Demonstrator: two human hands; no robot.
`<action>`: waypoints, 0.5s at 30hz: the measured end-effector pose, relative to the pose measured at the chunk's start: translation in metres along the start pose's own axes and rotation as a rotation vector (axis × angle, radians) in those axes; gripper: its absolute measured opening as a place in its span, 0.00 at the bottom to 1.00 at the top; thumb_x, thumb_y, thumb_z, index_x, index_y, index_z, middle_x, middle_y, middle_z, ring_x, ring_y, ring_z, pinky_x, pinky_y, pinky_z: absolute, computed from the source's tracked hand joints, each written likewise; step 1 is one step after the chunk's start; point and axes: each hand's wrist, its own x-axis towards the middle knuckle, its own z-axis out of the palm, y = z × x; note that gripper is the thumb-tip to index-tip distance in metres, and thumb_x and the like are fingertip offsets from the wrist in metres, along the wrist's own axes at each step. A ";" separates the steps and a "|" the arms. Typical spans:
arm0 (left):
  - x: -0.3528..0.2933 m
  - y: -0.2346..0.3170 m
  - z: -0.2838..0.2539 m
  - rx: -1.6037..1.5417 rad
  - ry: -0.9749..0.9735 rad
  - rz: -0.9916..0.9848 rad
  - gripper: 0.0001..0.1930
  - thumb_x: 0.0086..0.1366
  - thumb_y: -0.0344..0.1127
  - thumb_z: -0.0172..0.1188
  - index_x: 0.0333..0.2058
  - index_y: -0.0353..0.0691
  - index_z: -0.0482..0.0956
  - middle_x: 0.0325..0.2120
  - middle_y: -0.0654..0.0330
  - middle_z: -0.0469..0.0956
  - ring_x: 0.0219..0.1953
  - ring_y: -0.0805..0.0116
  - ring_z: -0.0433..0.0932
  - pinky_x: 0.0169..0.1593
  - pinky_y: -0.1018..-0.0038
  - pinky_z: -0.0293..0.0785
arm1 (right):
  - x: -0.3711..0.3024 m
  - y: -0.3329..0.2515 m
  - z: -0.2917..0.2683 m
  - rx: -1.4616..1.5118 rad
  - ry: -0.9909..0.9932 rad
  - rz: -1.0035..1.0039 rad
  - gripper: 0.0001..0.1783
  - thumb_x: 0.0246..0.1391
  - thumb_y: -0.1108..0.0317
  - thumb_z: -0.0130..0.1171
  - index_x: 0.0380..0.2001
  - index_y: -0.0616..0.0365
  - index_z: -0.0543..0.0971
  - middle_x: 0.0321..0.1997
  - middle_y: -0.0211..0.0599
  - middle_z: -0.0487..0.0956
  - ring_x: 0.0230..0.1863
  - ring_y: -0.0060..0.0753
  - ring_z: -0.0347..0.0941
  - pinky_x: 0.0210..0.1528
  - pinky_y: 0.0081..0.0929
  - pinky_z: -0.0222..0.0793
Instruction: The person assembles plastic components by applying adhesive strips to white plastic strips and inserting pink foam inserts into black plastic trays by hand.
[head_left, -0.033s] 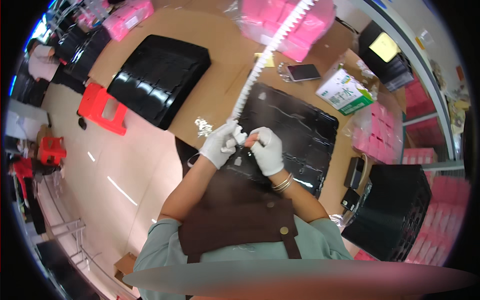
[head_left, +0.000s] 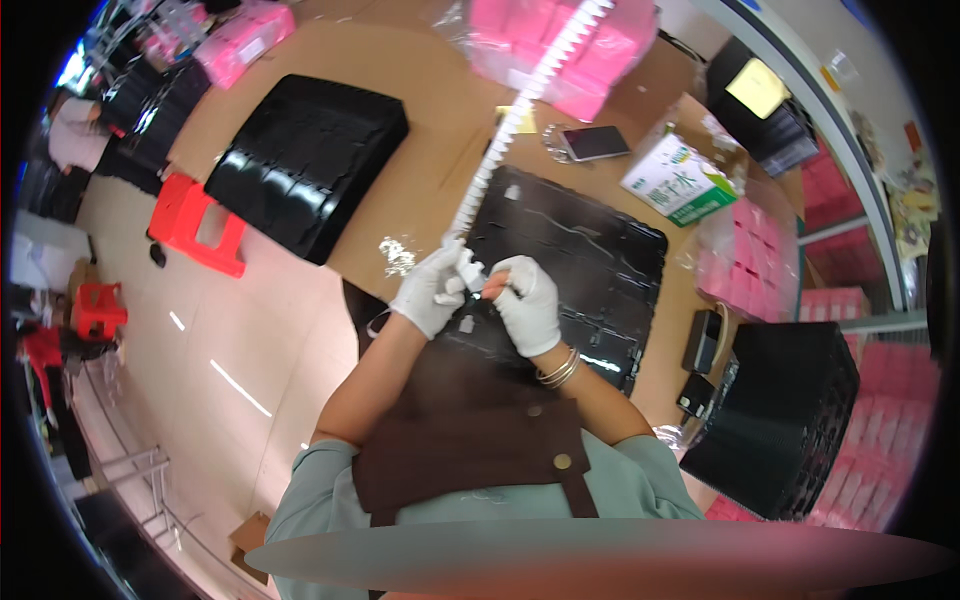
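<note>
My left hand [head_left: 428, 293], in a white glove, is closed around the near end of a long white toothed strip [head_left: 492, 165]. The strip stretches away toward the far right. A small white piece [head_left: 468, 270] pokes out from between the left fingers. Just to the right, my right hand [head_left: 527, 305] is closed in a pinch beside that piece, its glove leaving some fingertips bare. What the right fingertips grip is too small to make out. Beneath both hands lies a black moulded tray [head_left: 570, 245], with small pale pieces [head_left: 466, 324] on it.
Another black tray [head_left: 310, 160] rests at the table's left. Farther off are pink wrapped packs [head_left: 560, 50], a phone [head_left: 596, 143] and a white-green carton [head_left: 676, 178]. Stacked black trays [head_left: 775, 415] stand at right. Red stools [head_left: 195, 222] are on the floor, and a person [head_left: 78, 135] is far left.
The whole view has shifted slightly, so everything appears a little farther left. Both hands keep nearly the same pose by the strip's near end.
</note>
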 end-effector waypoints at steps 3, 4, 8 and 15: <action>0.003 0.001 0.005 0.171 0.178 0.203 0.10 0.65 0.39 0.52 0.42 0.42 0.70 0.25 0.67 0.69 0.19 0.86 0.64 0.13 0.91 0.54 | 0.009 -0.003 -0.036 -0.103 0.019 0.011 0.06 0.34 0.81 0.59 0.19 0.58 0.75 0.25 0.34 0.74 0.29 0.35 0.71 0.33 0.29 0.67; -0.001 0.005 0.008 0.249 0.216 0.285 0.10 0.65 0.38 0.52 0.41 0.41 0.70 0.25 0.67 0.69 0.19 0.85 0.64 0.14 0.91 0.53 | 0.018 0.003 -0.062 -0.154 0.055 0.016 0.06 0.34 0.81 0.58 0.19 0.58 0.74 0.24 0.35 0.74 0.29 0.35 0.71 0.33 0.29 0.68; -0.006 0.015 -0.001 0.348 0.273 0.364 0.10 0.66 0.39 0.51 0.41 0.40 0.71 0.26 0.68 0.69 0.20 0.85 0.64 0.16 0.90 0.52 | 0.043 0.089 -0.200 -0.805 0.021 0.273 0.05 0.39 0.78 0.53 0.18 0.59 0.78 0.25 0.43 0.76 0.31 0.41 0.74 0.37 0.32 0.69; -0.007 0.005 -0.007 0.396 0.290 0.375 0.10 0.64 0.40 0.53 0.37 0.39 0.72 0.25 0.67 0.70 0.20 0.85 0.64 0.16 0.90 0.53 | 0.062 0.131 -0.232 -1.136 -0.102 0.583 0.15 0.29 0.74 0.70 0.25 0.63 0.78 0.32 0.51 0.75 0.38 0.49 0.74 0.39 0.37 0.69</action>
